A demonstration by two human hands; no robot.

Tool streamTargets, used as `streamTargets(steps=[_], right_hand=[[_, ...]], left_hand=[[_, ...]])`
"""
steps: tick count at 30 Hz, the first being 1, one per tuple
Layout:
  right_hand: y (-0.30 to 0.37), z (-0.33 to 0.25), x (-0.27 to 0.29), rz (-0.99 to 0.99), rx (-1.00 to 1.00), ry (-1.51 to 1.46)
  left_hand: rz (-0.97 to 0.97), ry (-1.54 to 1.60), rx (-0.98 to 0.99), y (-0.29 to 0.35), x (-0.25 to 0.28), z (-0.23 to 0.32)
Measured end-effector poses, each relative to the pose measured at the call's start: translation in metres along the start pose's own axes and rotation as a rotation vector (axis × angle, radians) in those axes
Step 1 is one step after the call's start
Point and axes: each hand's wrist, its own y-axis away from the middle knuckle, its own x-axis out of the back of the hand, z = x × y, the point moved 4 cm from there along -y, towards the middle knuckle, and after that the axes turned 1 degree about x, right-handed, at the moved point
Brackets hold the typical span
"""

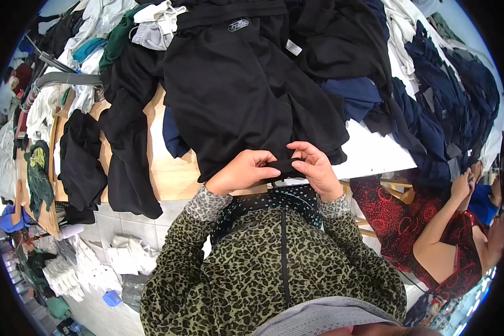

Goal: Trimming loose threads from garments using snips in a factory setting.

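Black sweatpants (229, 84) lie spread over the table in front of me, with the waistband at the far end and a leg end toward me. At the table's front edge, my left hand (242, 169) pinches the narrow black hem (286, 168) between thumb and fingers. My right hand (315, 168) grips the same hem a little to the right, its thumb and fingers closed on the cloth. The strip between both hands is held up and slightly stretched. Parts of the fingers are hidden behind the fabric.
More black garments (341, 42) and a navy piece (353, 96) lie at right. Two black pieces (130, 151) hang over the table edge (173, 179) at left, near a grey curved machine part (67, 79). Another person (442, 235) sits at right. White cloth bundles (89, 266) lie on the floor.
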Motion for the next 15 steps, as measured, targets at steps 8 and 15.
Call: streamTargets(steps=[8, 15], right_hand=[[-0.008, -0.008, -0.013, -0.095, -0.188, -0.015], [-0.011, -0.002, -0.007, -0.068, -0.148, -0.249]], left_hand=[[0.013, 0.428, 0.208, 0.006, 0.005, 0.0], [0.054, 0.383, 0.222, 0.005, 0.008, 0.001]])
